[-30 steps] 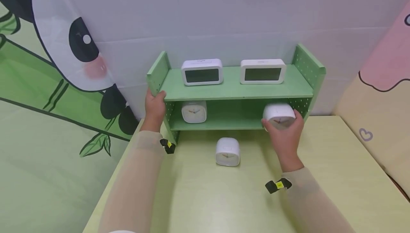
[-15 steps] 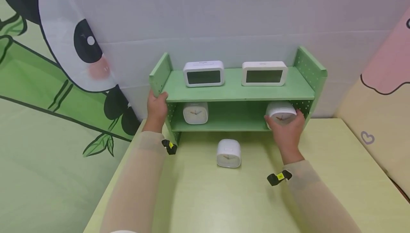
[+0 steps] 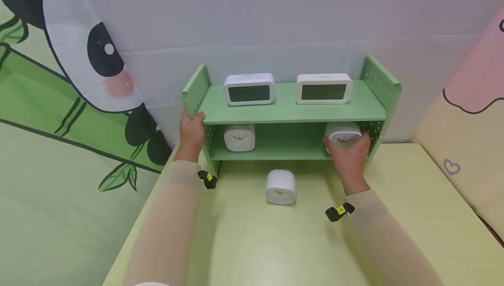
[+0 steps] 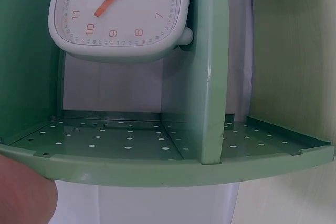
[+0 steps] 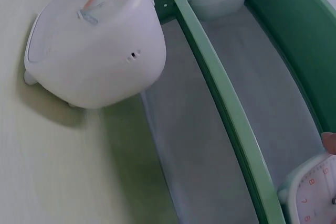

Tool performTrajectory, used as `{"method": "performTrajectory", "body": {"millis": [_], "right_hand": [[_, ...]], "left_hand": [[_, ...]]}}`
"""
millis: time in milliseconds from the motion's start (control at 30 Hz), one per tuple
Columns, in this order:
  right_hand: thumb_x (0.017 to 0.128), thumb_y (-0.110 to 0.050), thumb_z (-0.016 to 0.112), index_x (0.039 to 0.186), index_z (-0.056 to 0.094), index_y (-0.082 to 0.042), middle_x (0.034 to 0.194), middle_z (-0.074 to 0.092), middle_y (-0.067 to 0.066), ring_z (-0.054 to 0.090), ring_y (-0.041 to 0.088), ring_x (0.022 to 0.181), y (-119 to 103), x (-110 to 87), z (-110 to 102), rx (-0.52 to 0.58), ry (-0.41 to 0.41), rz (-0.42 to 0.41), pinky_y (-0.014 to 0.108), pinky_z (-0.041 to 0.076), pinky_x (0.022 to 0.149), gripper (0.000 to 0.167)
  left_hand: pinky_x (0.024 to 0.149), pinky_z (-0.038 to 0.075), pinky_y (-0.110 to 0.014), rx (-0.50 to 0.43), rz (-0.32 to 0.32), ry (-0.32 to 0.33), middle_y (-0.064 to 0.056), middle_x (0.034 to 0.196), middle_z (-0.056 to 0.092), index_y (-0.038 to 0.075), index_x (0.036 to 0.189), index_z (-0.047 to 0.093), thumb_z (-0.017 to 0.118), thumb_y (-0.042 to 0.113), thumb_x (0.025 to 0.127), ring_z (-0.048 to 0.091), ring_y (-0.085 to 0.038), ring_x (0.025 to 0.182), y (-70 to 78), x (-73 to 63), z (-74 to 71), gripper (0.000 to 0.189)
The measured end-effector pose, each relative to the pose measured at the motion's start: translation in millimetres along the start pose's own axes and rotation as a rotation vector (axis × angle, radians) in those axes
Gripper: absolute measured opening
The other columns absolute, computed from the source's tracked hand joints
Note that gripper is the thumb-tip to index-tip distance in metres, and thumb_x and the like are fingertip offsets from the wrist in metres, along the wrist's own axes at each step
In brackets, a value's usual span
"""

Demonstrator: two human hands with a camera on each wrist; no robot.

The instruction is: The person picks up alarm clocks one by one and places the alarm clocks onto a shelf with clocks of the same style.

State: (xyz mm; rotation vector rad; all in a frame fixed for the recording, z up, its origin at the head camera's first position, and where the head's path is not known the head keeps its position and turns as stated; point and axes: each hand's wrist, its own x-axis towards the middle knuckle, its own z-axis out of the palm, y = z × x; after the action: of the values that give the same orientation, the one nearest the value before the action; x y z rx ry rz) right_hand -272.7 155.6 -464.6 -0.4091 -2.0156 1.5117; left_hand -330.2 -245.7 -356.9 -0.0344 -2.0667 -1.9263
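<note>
My left hand (image 3: 192, 133) grips the left side panel of a green two-tier shelf (image 3: 293, 113), its thumb at the front edge. On the right end of the lower tier, my right hand (image 3: 350, 159) holds a white square alarm clock (image 3: 343, 129) from the front, thumb and fingers at its sides. Part of that clock's dial (image 5: 316, 192) shows in the right wrist view. A similar white clock (image 3: 239, 137) sits at the lower tier's left end. A third white clock (image 3: 281, 186) stands on the table in front of the shelf.
Two white digital clocks, a left one (image 3: 250, 89) and a right one (image 3: 324, 88), stand on the top tier. The pale wooden table (image 3: 252, 242) reaches a cloth backdrop (image 3: 295, 19) behind the shelf. Perforated panels close the shelf's sides.
My right hand has moved forward, pushing its clock a little deeper into the lower tier. The left hand stays on the side panel; the other clocks have not moved.
</note>
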Motion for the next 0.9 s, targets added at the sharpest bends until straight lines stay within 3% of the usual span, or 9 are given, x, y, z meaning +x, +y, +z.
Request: {"method": "performTrajectory", "body": {"millis": [200, 467, 600, 733, 900], "right_hand": [[0.077, -0.039, 0.091, 0.164, 0.001, -0.007, 0.168, 0.011, 0.012, 0.02, 0.022, 0.151, 5.6, -14.4, -0.1, 0.076, -0.002, 0.067, 0.032, 0.02, 0.12, 0.13], [0.082, -0.032, 0.089, 0.163, 0.008, -0.004, 0.166, 0.014, 0.013, 0.018, 0.018, 0.152, 13.7, -37.9, -0.7, 0.111, 0.024, -0.025, 0.029, 0.016, 0.12, 0.118], [0.082, -0.028, 0.089, 0.163, 0.011, -0.005, 0.165, 0.018, 0.013, 0.018, 0.019, 0.152, 9.9, -53.0, -3.0, 0.124, 0.033, -0.026, 0.03, 0.016, 0.121, 0.114], [0.081, -0.024, 0.091, 0.161, 0.015, -0.004, 0.163, 0.021, 0.015, 0.02, 0.025, 0.151, 7.5, -71.3, -2.4, 0.128, 0.036, -0.05, 0.036, 0.018, 0.122, 0.113], [0.081, -0.029, 0.091, 0.162, 0.012, -0.006, 0.165, 0.018, 0.015, 0.018, 0.029, 0.152, 6.6, -98.3, 0.8, 0.14, -0.029, -0.02, 0.045, 0.018, 0.123, 0.116]], "left_hand": [[0.119, 0.028, -0.034, 0.003, 0.034, -0.008, -0.01, 0.154, 0.045, 0.012, 0.16, 0.031, 0.044, 0.014, 0.107, 0.039, -0.019, 0.141, -5.8, 2.2, 0.4, 0.054], [0.12, 0.027, -0.036, 0.046, 0.009, 0.003, -0.007, 0.154, 0.044, 0.016, 0.161, 0.03, 0.044, 0.02, 0.107, 0.038, -0.018, 0.142, -5.6, -1.1, -1.2, 0.056], [0.12, 0.026, -0.037, 0.044, 0.004, -0.001, -0.007, 0.155, 0.043, 0.016, 0.161, 0.029, 0.044, 0.02, 0.107, 0.037, -0.018, 0.143, -6.1, -1.2, -2.4, 0.057], [0.12, 0.026, -0.036, 0.024, 0.036, -0.014, -0.008, 0.155, 0.043, 0.014, 0.161, 0.03, 0.044, 0.018, 0.107, 0.038, -0.018, 0.142, -6.8, 0.9, -2.0, 0.056], [0.12, 0.025, -0.034, 0.018, 0.056, -0.013, -0.009, 0.155, 0.043, 0.013, 0.161, 0.03, 0.043, 0.016, 0.106, 0.037, -0.018, 0.143, -7.0, 2.0, -0.7, 0.056]]}}
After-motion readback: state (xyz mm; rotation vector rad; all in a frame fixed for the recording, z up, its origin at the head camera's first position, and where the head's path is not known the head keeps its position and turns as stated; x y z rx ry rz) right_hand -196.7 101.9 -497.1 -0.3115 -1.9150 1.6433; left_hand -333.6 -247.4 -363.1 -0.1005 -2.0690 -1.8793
